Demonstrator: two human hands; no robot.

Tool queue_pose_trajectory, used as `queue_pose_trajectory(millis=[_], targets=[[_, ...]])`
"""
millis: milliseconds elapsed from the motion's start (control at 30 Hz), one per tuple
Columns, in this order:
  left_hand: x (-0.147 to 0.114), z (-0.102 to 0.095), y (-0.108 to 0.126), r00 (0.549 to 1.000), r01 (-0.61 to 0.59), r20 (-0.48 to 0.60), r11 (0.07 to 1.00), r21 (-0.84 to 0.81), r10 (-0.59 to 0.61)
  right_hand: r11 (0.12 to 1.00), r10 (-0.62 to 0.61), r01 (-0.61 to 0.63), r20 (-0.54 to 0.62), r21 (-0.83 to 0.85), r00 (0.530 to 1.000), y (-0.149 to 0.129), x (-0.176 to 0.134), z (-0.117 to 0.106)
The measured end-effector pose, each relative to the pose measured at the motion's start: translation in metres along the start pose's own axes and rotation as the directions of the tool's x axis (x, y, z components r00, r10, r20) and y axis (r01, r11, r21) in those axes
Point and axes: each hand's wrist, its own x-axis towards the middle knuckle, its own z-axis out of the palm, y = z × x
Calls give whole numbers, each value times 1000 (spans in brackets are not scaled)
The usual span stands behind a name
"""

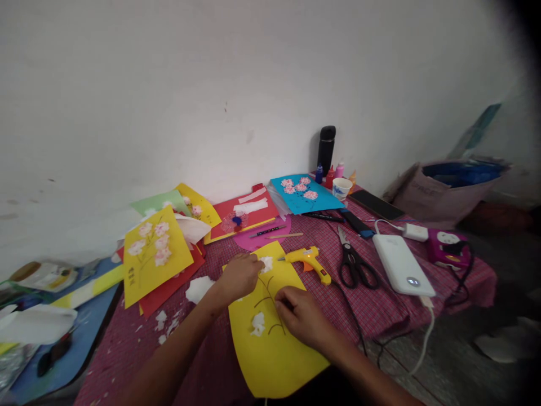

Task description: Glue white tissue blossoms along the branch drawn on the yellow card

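Note:
A yellow sheet of paper (pixel 274 369) lies in front of me, with dark curved branch lines drawn on it. One crumpled white tissue tuft (pixel 258 324) sits on its lower left part. At the sheet's upper end, the fingers of my left hand (pixel 242 276) are bent and pressed together against another white tissue tuft (pixel 266 263). My right hand (pixel 302 317) rests on the sheet's right side with its fingers curled in; whatever they hold, if anything, is hidden. Just beyond it lies a yellow hot glue gun (pixel 307 259), its nozzle pointing left towards the tuft.
Black-handled scissors (pixel 354 265) and a white power bank (pixel 401 264) lie to the right. Torn white tissue (pixel 199 289) is left of the sheet. Finished flower pictures on yellow card (pixel 139 279) and blue card (pixel 276 186) lie behind. A paper cup (pixel 341 188) stands near paint bottles.

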Motion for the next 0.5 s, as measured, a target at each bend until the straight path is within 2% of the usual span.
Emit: queue_pose_trajectory(millis=[500], targets=[[-4, 0, -7, 999, 21, -25, 999, -32, -22, 1000, 9, -9, 20, -6, 1000, 1, 0, 0]])
